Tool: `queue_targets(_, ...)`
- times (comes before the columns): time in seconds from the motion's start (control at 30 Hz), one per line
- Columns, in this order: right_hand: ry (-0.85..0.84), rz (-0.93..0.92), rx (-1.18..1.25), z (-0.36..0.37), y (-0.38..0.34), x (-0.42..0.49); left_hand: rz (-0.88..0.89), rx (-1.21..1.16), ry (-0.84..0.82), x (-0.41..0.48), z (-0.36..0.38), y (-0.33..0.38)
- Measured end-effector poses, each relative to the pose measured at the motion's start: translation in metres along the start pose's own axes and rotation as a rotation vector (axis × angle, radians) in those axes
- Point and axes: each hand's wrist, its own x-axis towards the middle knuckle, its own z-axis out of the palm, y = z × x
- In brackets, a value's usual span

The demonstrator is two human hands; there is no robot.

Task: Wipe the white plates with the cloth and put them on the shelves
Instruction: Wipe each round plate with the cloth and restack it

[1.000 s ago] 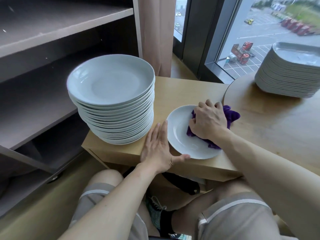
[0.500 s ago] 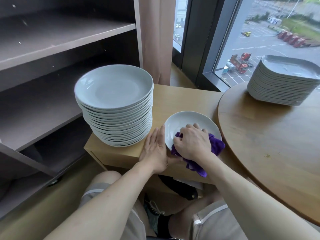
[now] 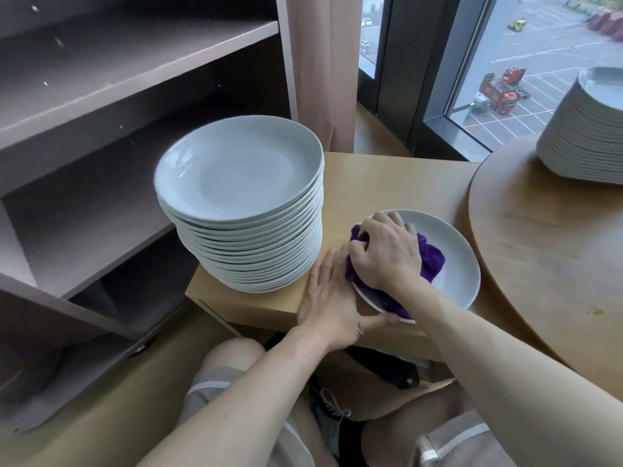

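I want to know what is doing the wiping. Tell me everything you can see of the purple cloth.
The purple cloth looks soft and fuzzy, like microfibre, and is bunched, not spread flat. The right hand grips it with curled fingers and covers its middle, so folds show only around the hand. It lies on the left part of the single white plate on the light wooden cabinet top, its near end reaching the plate's near rim.

The person is wearing grey shorts (image 3: 455, 429), each leg hem carrying a pale stripe (image 3: 202, 385), at 7 and 5 o'clock. At 6 o'clock a dark shoe (image 3: 327, 428) is showing white laces (image 3: 333, 403). The left hand (image 3: 332, 305), right hand (image 3: 387, 254) and forearms are going bare.
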Motion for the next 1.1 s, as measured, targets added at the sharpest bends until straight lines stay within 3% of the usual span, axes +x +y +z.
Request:
queue_targets(0.2, 0.106, 0.131, -0.031, 0.005, 0.008, 0.021, -0.015, -0.045, 0.020, -0.001, 0.004, -0.003)
queue_targets(0.4, 0.048, 0.026, -0.179, -0.004, 0.023, 0.021, -0.038, -0.058, 0.007, -0.002, 0.000, -0.002)
queue_targets(0.53, 0.007, 0.111, -0.297, -0.020, 0.045, 0.011, -0.048, -0.070, 0.008, -0.002, 0.001, -0.002)
queue_targets(0.67, -0.039, 0.231, -0.243, -0.032, 0.042, -0.022, -0.039, -0.055, 0.007, -0.001, 0.001, -0.002)
queue_targets(0.93, -0.264, 0.196, -0.152, -0.045, 0.024, -0.066, -0.036, -0.035, -0.012, -0.002, -0.003, -0.003)
queue_targets(1.1, -0.204, 0.187, -0.108, -0.061, 0.025, -0.079, -0.067, -0.122, -0.018, -0.004, -0.004, -0.003)
